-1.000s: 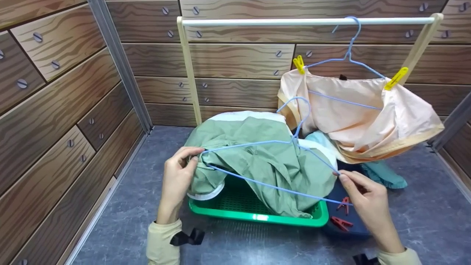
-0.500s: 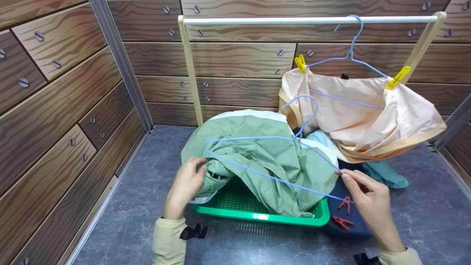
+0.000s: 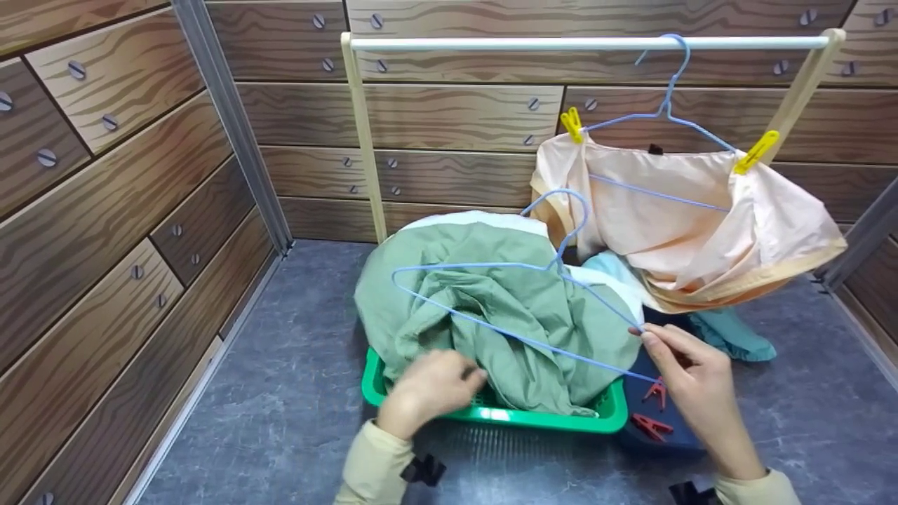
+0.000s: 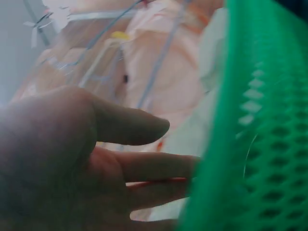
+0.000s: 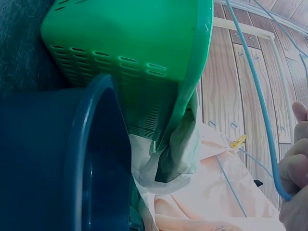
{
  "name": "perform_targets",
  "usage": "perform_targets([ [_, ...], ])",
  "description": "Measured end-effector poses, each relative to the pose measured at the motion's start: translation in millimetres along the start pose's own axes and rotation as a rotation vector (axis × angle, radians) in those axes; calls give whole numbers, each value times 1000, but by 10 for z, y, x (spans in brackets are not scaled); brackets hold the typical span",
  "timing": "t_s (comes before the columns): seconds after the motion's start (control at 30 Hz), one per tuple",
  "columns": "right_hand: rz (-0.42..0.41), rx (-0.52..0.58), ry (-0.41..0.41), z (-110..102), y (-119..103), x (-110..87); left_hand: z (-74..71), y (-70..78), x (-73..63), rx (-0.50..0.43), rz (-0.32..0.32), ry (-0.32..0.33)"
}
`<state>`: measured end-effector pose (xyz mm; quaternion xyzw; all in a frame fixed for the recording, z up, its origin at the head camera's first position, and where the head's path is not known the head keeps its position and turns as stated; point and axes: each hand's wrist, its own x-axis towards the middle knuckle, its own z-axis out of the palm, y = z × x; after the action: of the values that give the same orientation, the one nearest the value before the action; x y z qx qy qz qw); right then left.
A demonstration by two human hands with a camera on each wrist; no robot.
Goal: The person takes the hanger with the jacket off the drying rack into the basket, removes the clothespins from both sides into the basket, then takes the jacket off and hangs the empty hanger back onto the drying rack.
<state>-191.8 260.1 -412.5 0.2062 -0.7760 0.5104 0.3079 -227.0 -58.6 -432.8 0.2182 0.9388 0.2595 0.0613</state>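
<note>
A blue wire hanger [image 3: 477, 265] is held over the green basket [image 3: 491, 415] by my right hand [image 3: 694, 382], which pinches its right corner between thumb and fingers. In the right wrist view the curled right hand [image 5: 296, 163] grips the hanger's blue wire [image 5: 260, 91]. Beneath the hanger a crumpled green garment [image 3: 484, 242] with a white trim fills the basket. My left hand [image 3: 435, 386], blurred, is over the basket's front rim at the garment's lower edge. In the left wrist view its fingers [image 4: 154, 166] are fairly straight, thumb apart, near the green basket wall [image 4: 240, 120].
Behind stands a rack with a white rail [image 3: 491, 44]. From it hangs a peach garment [image 3: 659, 224] on a blue hanger, fixed by yellow clothespins [image 3: 756, 151]. Red clothespins [image 3: 651, 426] lie on a dark blue tub [image 3: 673, 442]. Teal cloth [image 3: 733, 335] lies behind it.
My left hand has let go of the hanger's left corner and moved right and down to the basket's front. The garment's left side has shifted. My right hand keeps its grip on the hanger.
</note>
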Motion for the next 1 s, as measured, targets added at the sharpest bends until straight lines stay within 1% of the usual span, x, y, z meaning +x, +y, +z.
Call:
perform_targets([
  [0.07,-5,0,-4,3,1,1,108,19,47,2,-24,-54],
  [0.13,-21,1,-2,4,0,3,193,23,81,-17,-42,-103],
  [0.2,-36,-2,1,2,8,1,245,14,99,-37,-58,-127],
  [0.27,-42,-7,8,-3,10,2,262,-5,109,-42,-63,-133],
  [0.37,-35,-19,14,-10,-4,8,242,-28,106,-26,-61,-101],
  [0.5,-36,-36,28,-6,-48,21,161,-48,76,-32,-32,-60],
  [0.57,-45,-42,37,-4,-56,20,85,-53,50,-49,3,-37],
  [0.63,-46,-47,46,-7,-57,14,-17,-58,14,-76,58,-14],
  [0.73,-44,-50,56,-22,-47,-4,-198,-73,-52,-120,149,43],
  [0.8,-44,-50,64,-38,-39,-18,-324,-94,-98,-149,196,103],
  [0.83,-48,-51,67,-46,-36,-22,-385,-112,-117,-155,211,150],
  [0.9,-52,-53,70,-59,-35,-27,-502,-165,-144,-172,219,252],
  [1.0,-59,-68,74,-70,-46,-29,-658,-305,-121,-197,213,428],
])
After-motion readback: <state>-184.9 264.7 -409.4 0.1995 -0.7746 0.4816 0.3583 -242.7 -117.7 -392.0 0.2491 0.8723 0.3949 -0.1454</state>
